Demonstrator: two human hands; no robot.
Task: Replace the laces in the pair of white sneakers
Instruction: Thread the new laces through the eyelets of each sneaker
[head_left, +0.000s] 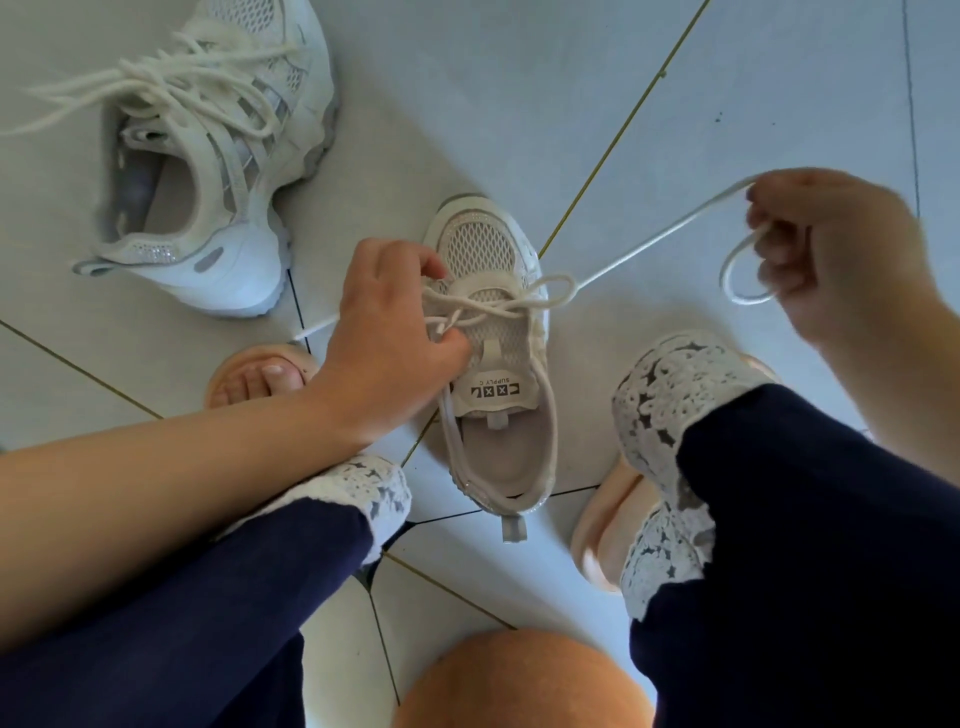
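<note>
White lace (649, 242), taut from the mesh sneaker (480, 249), is pinched with its loop by the curled right hand (841, 244); the left hand (389, 322) pinches the eyelet crossing.

Pale tiled floor (519, 78), perhaps daylit.

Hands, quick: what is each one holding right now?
Left hand: fingers pinch the laces on the sneaker.
Right hand: grips the thin lace, stretched taut to the sneaker.
</note>
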